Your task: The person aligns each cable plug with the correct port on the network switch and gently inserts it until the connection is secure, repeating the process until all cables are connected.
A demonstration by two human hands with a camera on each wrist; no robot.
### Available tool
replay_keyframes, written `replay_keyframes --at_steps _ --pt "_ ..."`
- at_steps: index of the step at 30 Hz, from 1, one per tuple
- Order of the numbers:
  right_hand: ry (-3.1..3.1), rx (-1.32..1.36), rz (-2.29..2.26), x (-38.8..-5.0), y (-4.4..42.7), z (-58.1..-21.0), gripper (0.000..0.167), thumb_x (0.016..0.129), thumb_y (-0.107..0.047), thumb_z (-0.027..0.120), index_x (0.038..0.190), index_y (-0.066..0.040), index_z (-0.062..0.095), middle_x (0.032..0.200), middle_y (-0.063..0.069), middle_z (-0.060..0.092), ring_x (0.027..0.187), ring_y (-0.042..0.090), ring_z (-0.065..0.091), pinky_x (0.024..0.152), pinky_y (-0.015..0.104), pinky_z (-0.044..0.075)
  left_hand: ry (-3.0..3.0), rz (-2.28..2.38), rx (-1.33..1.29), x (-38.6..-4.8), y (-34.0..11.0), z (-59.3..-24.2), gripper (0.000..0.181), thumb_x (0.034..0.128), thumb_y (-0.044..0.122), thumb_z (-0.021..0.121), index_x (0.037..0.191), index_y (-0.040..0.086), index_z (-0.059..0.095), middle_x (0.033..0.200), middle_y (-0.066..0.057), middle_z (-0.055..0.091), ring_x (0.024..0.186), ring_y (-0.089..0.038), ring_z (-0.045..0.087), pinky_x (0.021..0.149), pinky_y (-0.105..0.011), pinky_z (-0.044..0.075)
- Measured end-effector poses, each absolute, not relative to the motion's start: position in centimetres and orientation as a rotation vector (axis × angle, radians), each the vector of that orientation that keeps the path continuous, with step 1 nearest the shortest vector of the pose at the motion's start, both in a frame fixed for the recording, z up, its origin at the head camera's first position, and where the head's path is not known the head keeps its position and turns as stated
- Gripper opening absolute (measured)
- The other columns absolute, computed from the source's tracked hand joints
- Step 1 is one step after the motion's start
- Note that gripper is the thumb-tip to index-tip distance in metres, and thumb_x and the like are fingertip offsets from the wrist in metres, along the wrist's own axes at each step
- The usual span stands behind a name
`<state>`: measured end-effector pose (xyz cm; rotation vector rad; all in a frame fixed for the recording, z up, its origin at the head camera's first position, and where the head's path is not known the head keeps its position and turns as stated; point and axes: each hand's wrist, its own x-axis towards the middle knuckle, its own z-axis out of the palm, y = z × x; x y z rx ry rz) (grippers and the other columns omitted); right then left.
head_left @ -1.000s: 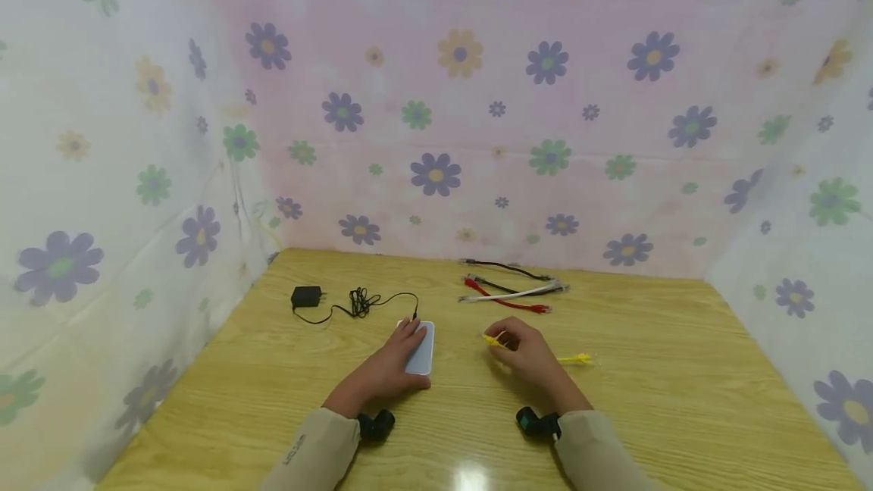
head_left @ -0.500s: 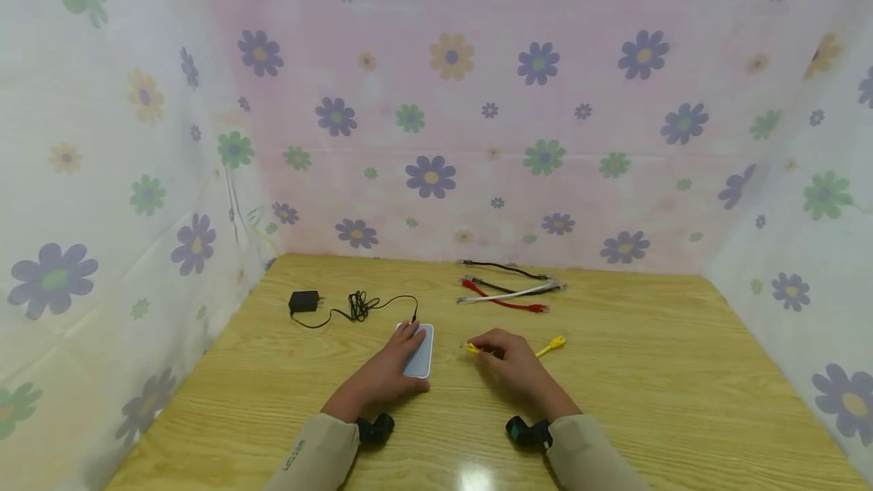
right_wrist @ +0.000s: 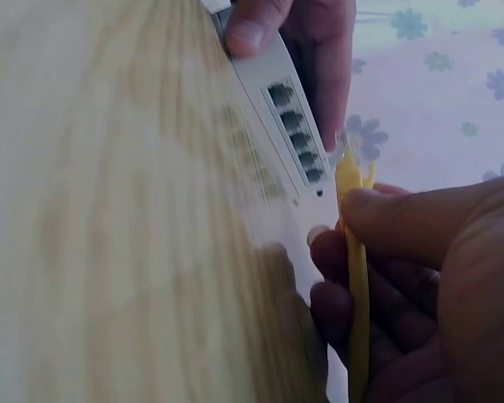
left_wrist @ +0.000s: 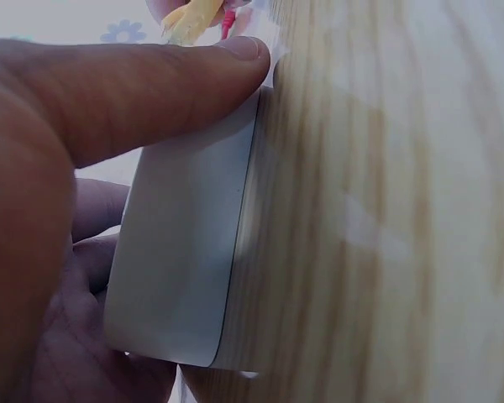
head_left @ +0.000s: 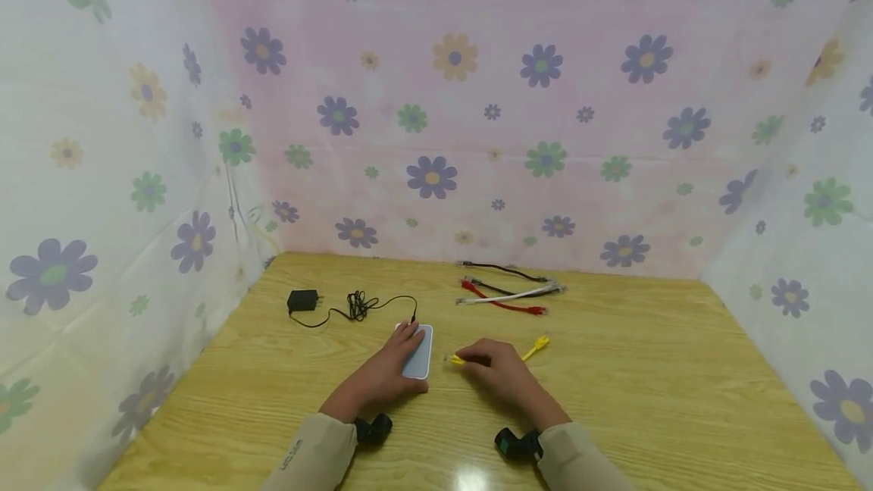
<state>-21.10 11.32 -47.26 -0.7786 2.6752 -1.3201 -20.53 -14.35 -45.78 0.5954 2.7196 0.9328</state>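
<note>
A small white network switch (head_left: 420,358) lies on the table, a black power cord plugged into its far end. My left hand (head_left: 385,373) grips it, fingers over the top and thumb at the near end; the left wrist view shows the thumb (left_wrist: 176,92) against its casing. To the right, my right hand (head_left: 501,371) pinches a yellow Ethernet patch cable (right_wrist: 359,311) just behind its clear plug (right_wrist: 343,143). That plug points at the switch's row of ports (right_wrist: 294,134), a small gap apart. The cable's other yellow end (head_left: 539,345) sticks out behind the right hand.
A black power adapter (head_left: 303,300) with a bundled cord (head_left: 358,305) lies at the left. Behind the right hand lie a red cable (head_left: 505,304), a white cable (head_left: 505,296) and black cables (head_left: 505,269). Flowered cloth (head_left: 436,135) walls in the table.
My right hand has moved left with the yellow cable, bringing its plug close to the switch. The left hand has stayed on the switch.
</note>
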Motion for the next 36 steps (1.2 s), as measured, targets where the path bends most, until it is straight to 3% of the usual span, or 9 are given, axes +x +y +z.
replay_keyframes --at_steps 11,36 --pt "2.786 -0.84 -1.215 -20.6 9.7 -47.4 0.019 0.092 -0.017 0.065 0.109 -0.017 0.075 0.098 -0.008 0.067 0.087 0.004 0.06 0.076 0.022 0.049 2.728 0.933 0.602 -20.3 -14.5 -46.2 0.093 0.0817 0.036 0.076 0.155 0.012 0.025 0.164 -0.01 0.012 0.151 -0.034 0.001 0.111 -0.058 0.027" --pt "2.822 -0.93 -1.134 -20.0 8.5 -46.5 0.018 0.091 -0.014 0.066 0.106 -0.015 0.076 0.093 -0.006 0.069 0.086 0.006 0.063 0.076 0.024 0.05 2.728 0.951 0.607 -20.2 -14.3 -45.7 0.091 0.0821 0.033 0.075 0.155 0.011 0.025 0.164 -0.01 0.011 0.152 -0.033 0.0 0.11 -0.058 0.029"
